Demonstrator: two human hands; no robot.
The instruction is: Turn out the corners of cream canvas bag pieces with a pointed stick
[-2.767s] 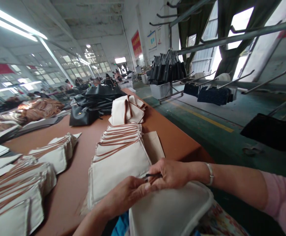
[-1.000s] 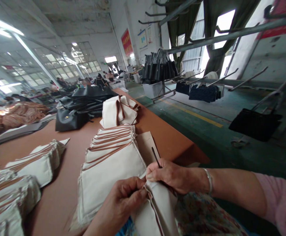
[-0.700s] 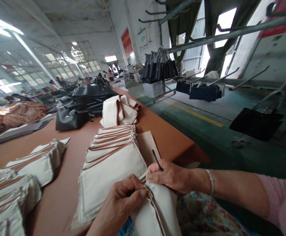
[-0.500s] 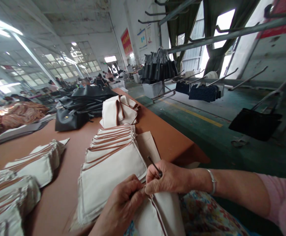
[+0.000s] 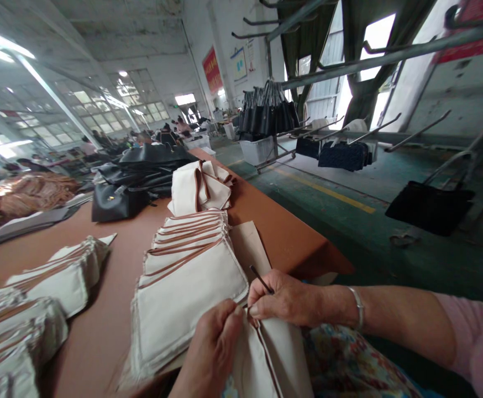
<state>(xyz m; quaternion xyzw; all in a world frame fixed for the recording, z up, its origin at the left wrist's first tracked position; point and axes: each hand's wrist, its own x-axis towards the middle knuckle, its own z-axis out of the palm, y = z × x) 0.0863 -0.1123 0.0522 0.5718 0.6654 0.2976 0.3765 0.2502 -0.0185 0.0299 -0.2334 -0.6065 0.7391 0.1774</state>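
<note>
A cream fabric pouch with a brown-edged opening lies on my lap, close to the table's edge. My left hand pinches its top edge between thumb and fingers. Right beside it, my right hand is closed on the same brown-trimmed edge. A thin dark rod, its kind unclear, sticks up out of my right fist; its lower end is hidden. Just beyond my hands, a stack of cream pouches with brown trim fans out on the brown table.
More cream pouches lie in piles at the left. Folded cream pieces and black bags sit farther back. A piece of brown card lies beside the stack. A metal rack with hanging bags stands to the right.
My left hand has turned more upright and drawn slightly apart from my right fingertips. The pouch's brown-edged opening shows more between the hands. My right hand has barely moved.
</note>
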